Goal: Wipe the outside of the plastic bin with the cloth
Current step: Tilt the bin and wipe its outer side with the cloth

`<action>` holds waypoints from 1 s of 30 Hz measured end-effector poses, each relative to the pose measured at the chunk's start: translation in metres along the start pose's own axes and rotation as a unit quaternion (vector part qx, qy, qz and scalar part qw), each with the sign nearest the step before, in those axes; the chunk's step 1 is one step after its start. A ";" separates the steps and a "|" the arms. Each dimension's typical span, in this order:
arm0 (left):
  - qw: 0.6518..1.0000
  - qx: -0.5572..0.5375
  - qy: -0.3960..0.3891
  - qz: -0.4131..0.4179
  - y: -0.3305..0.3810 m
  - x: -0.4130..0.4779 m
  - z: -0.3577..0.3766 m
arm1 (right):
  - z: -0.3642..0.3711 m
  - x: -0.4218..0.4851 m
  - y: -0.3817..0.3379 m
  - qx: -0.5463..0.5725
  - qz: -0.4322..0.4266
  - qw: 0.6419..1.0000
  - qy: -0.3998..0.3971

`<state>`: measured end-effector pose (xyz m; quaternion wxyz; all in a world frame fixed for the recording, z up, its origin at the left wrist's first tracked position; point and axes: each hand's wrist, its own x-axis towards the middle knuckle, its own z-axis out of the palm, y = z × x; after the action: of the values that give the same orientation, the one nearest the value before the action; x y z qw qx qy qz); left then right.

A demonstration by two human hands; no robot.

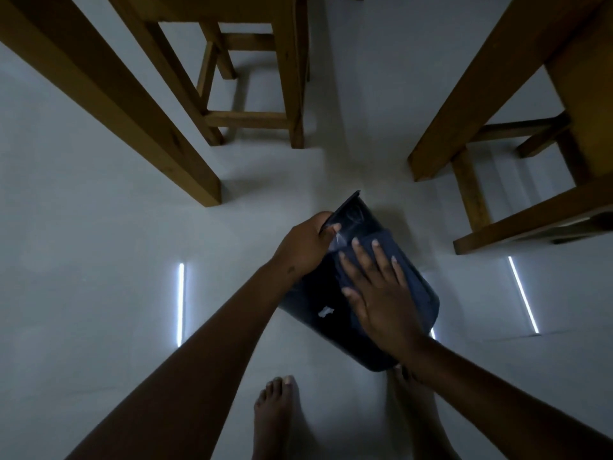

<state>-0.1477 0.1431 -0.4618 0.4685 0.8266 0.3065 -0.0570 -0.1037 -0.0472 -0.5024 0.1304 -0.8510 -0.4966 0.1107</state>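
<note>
Right hand presses cloth flat on bin mid-wipe; left hand clamps its rim; next, stroke beyond my fingertips

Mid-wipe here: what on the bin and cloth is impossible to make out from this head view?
- Cloth: dark on the dark bin; edges unclear, mostly under the right hand.
- Bin's underside: faces away.
- Left hand: fingertips hidden past the rim.
- White patch: too small to identify.
</note>
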 end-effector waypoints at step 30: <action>0.993 0.106 0.045 0.006 -0.010 -0.012 -0.001 | 0.001 -0.011 0.014 0.095 0.141 0.985 0.007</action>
<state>-0.1631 0.1421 -0.4639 0.3643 0.8753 0.3142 -0.0495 -0.0980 -0.0630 -0.5075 0.1972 -0.8971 -0.3578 0.1684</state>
